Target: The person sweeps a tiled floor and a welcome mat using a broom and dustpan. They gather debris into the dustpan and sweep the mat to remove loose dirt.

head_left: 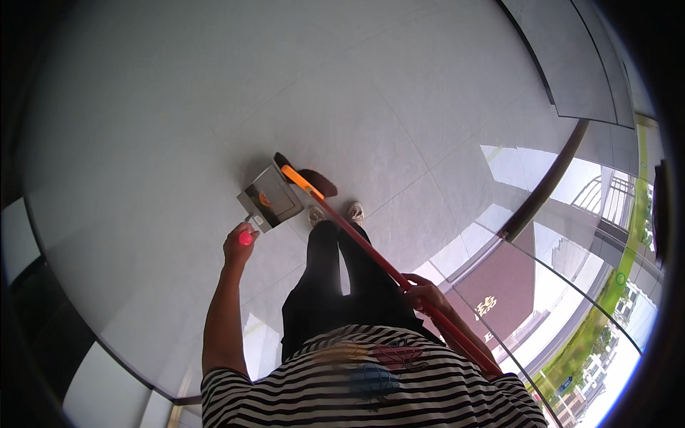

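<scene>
My left hand (237, 246) is closed around the handle of a metal dustpan, its pink end showing at the fist. The dustpan (286, 205) rests on the floor ahead of my feet, slightly to the left, with an orange patch inside that may be a reflection. My right hand (422, 293) grips the red stick of a broom (367, 248) beside my right hip. That stick slants forward and left across my legs to an orange head (303, 182) with dark bristles, which sits at the dustpan's far right edge. Whether the bristles touch the pan, I cannot tell.
Grey tiled floor (342, 93) spreads ahead. A glass wall (564, 285) runs along my right, with a dark curved bar (549, 185) beside it. A grey cabinet-like panel (571, 57) stands far right. White and dark panels (93, 378) line the left edge.
</scene>
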Motion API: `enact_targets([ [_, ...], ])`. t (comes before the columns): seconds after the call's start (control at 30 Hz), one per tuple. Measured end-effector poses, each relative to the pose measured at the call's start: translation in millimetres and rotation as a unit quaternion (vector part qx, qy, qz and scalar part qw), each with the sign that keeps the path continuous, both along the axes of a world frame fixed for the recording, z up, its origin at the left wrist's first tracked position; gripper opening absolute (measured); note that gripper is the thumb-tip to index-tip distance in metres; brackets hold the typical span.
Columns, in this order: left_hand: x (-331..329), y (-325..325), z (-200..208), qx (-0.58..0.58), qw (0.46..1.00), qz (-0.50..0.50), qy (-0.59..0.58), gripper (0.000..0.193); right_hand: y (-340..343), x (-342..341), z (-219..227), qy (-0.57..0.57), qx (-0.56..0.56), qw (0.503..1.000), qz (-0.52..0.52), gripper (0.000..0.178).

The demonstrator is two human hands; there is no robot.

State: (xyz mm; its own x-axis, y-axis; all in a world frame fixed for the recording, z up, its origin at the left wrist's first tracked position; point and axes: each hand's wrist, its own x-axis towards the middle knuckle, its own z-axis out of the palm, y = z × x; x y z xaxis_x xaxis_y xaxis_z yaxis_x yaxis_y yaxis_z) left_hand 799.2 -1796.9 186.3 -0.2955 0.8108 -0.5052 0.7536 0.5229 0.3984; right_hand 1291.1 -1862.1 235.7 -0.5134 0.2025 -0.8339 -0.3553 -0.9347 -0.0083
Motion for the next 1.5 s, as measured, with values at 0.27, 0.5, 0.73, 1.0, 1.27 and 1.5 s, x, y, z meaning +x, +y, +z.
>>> enact_targets([
  [0.27,-36.1,-6.7,-0.4,0.077,0.991,0.061,-0.086,0.017,78.0,-18.8,67.5,0.042,0.154,0.972,0.173,0.063],
  [0.5,-50.4,-51.5,-7.2,0.118,0.981,0.128,-0.086,0.017,164.0,18.5,25.7,-0.171,0.284,0.929,0.163,0.061],
  [0.73,-40.3,-78.2,-8.0,0.089,0.988,0.126,-0.022,0.019,237.5,50.7,-53.1,-0.255,0.297,0.909,0.142,0.051],
  [1.0,-20.8,-113.1,-9.2,0.099,0.972,0.211,0.015,0.020,54.6,-29.4,0.2,-0.003,0.156,0.960,0.234,0.052],
  [1.27,-48.0,-181.9,-33.0,0.125,0.956,0.258,-0.057,0.020,92.4,-65.3,76.1,0.003,0.237,0.887,0.396,0.061],
  [1.5,-42.0,-229.0,-34.8,0.182,0.921,0.336,-0.077,0.014,256.4,-127.2,62.9,-0.206,0.409,0.800,0.387,0.056],
])
